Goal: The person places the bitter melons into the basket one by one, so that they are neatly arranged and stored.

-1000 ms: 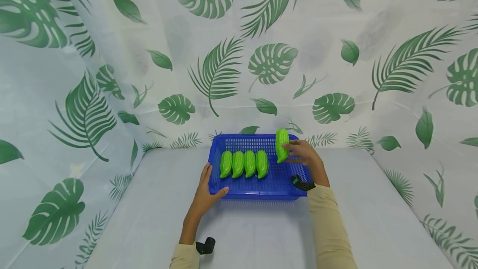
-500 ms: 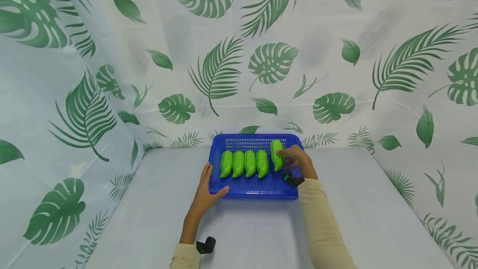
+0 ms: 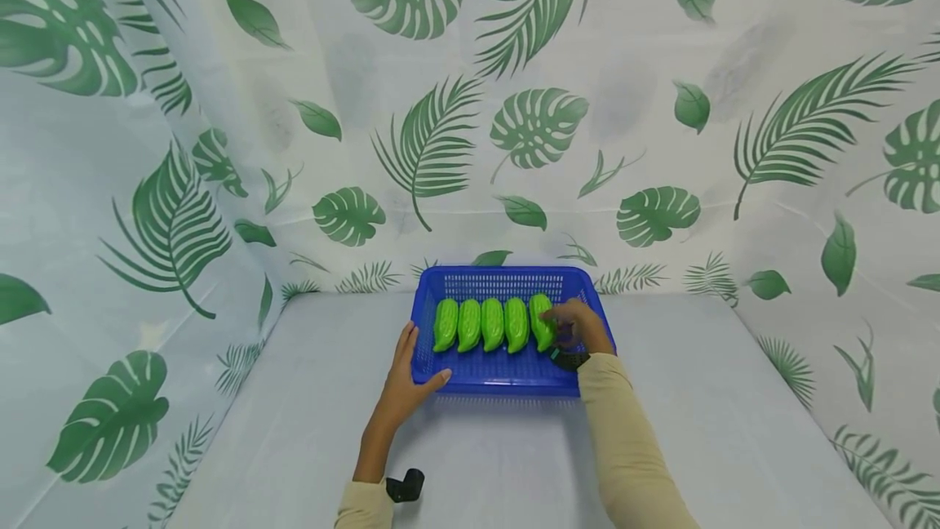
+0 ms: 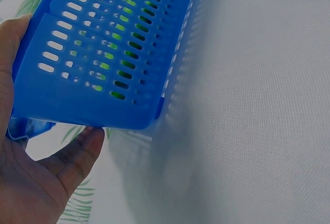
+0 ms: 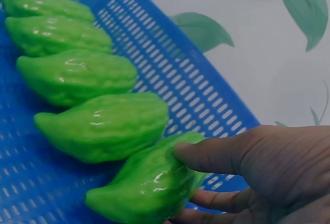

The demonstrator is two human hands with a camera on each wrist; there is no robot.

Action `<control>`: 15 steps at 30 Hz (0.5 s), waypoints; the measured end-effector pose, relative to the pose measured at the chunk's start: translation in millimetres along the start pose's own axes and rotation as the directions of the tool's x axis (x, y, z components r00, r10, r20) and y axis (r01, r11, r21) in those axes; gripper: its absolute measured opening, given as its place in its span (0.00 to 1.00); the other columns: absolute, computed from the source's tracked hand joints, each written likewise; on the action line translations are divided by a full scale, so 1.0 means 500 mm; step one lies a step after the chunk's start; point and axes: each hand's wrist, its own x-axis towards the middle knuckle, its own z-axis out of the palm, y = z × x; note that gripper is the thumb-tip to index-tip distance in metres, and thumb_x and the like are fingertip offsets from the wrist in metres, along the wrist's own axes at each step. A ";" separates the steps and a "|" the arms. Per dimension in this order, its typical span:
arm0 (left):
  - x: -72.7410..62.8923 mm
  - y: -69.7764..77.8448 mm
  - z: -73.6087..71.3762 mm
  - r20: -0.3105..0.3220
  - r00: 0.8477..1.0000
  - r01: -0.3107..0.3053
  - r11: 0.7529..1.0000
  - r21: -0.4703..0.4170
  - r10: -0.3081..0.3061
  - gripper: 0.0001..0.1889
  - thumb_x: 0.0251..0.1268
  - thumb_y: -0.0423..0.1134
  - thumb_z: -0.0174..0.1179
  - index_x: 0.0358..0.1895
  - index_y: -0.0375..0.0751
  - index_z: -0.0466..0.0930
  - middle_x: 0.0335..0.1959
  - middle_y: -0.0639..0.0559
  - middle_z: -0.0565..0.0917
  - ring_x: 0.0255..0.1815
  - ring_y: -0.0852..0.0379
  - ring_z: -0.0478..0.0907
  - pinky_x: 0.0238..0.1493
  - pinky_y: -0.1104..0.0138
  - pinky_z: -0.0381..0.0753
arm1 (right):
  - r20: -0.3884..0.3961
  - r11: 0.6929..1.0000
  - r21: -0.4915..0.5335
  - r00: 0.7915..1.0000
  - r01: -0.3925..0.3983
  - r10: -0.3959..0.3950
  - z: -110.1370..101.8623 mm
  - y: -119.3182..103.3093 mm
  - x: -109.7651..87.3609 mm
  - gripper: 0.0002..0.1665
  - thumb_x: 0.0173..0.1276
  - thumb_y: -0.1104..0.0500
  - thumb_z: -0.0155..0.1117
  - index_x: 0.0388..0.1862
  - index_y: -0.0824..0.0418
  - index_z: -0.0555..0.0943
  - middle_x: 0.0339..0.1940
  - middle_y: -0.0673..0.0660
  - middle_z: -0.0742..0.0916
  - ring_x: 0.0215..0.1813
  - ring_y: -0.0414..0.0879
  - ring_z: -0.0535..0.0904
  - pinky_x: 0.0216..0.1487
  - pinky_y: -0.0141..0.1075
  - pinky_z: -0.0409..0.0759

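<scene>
A green bitter gourd (image 3: 541, 321), glossy and bumpy, lies at the right end of a row in the blue basket (image 3: 499, 389). My right hand (image 3: 582, 325) holds it; in the right wrist view the thumb lies on top of the gourd (image 5: 149, 182) and fingers show at its far side. Several matching bitter gourds (image 3: 468, 325) sit left of it, side by side, with their narrow tips toward me. My left hand (image 3: 400, 382) grips the basket's front left corner. From the left wrist, its digits show on either side of that corner (image 4: 87, 105).
The basket stands on a white-covered table (image 3: 499, 464), near the back wall cloth (image 3: 470, 145) printed with green leaves. Bare basket floor shows in front of the gourds. A black device (image 3: 405, 486) is strapped on the left wrist.
My right hand has lowered the bitter gourd from above the basket's back right down into it, moving left to the end of the row. The left hand has stayed at the corner.
</scene>
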 end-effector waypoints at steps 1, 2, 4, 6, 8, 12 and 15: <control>0.000 0.000 0.000 0.001 1.000 0.002 1.000 0.001 -0.002 0.54 0.56 0.57 0.67 0.79 0.43 0.45 0.82 0.50 0.42 0.81 0.40 0.41 0.73 0.38 0.51 | -0.001 1.000 -0.006 1.000 -0.001 0.001 0.001 0.002 0.002 0.42 0.70 0.60 0.61 0.73 0.73 0.51 0.66 0.77 0.68 0.62 0.66 0.72 0.57 0.52 0.80; 0.000 0.000 0.000 0.001 1.000 0.001 1.000 0.001 -0.001 0.53 0.56 0.57 0.67 0.79 0.43 0.45 0.82 0.50 0.42 0.81 0.40 0.41 0.73 0.38 0.51 | -0.005 1.000 -0.012 1.000 -0.006 0.006 0.003 0.004 0.004 0.42 0.70 0.60 0.61 0.73 0.72 0.51 0.66 0.76 0.68 0.62 0.66 0.72 0.54 0.50 0.81; 0.000 -0.001 0.000 0.003 1.000 0.000 1.000 0.001 0.000 0.53 0.57 0.57 0.67 0.79 0.43 0.44 0.82 0.50 0.42 0.81 0.40 0.41 0.73 0.39 0.51 | -0.008 1.000 -0.023 1.000 -0.009 0.009 0.006 0.007 0.006 0.43 0.70 0.59 0.61 0.74 0.72 0.50 0.67 0.77 0.68 0.62 0.66 0.72 0.51 0.49 0.82; 0.000 -0.002 0.000 0.005 1.000 -0.004 1.000 -0.001 0.004 0.53 0.57 0.57 0.67 0.79 0.43 0.44 0.82 0.49 0.42 0.81 0.40 0.41 0.74 0.39 0.50 | -0.009 1.000 -0.023 1.000 -0.012 0.012 0.009 0.010 0.007 0.43 0.70 0.59 0.61 0.74 0.71 0.50 0.67 0.77 0.67 0.62 0.65 0.72 0.50 0.48 0.82; 0.000 -0.003 0.000 0.004 1.000 -0.006 1.000 -0.005 0.006 0.53 0.57 0.56 0.67 0.79 0.42 0.45 0.82 0.49 0.42 0.81 0.40 0.41 0.73 0.38 0.50 | -0.005 1.000 -0.025 1.000 -0.009 0.009 0.011 0.011 0.008 0.43 0.70 0.59 0.60 0.74 0.71 0.49 0.67 0.77 0.67 0.62 0.66 0.72 0.49 0.48 0.82; 0.000 -0.004 0.000 0.007 1.000 -0.001 1.000 -0.006 0.001 0.53 0.56 0.56 0.67 0.79 0.43 0.45 0.82 0.50 0.42 0.81 0.40 0.41 0.73 0.38 0.50 | 0.003 1.000 -0.023 1.000 -0.010 0.010 0.011 0.012 0.011 0.44 0.70 0.60 0.61 0.74 0.72 0.49 0.67 0.77 0.67 0.62 0.66 0.71 0.50 0.50 0.82; 0.000 -0.004 -0.001 0.007 1.000 -0.001 1.000 -0.002 0.001 0.53 0.56 0.57 0.67 0.79 0.43 0.45 0.82 0.50 0.42 0.81 0.40 0.41 0.73 0.38 0.51 | -0.002 1.000 -0.019 1.000 -0.014 0.014 0.012 0.011 0.011 0.44 0.70 0.60 0.61 0.74 0.72 0.48 0.67 0.77 0.68 0.63 0.66 0.71 0.53 0.51 0.82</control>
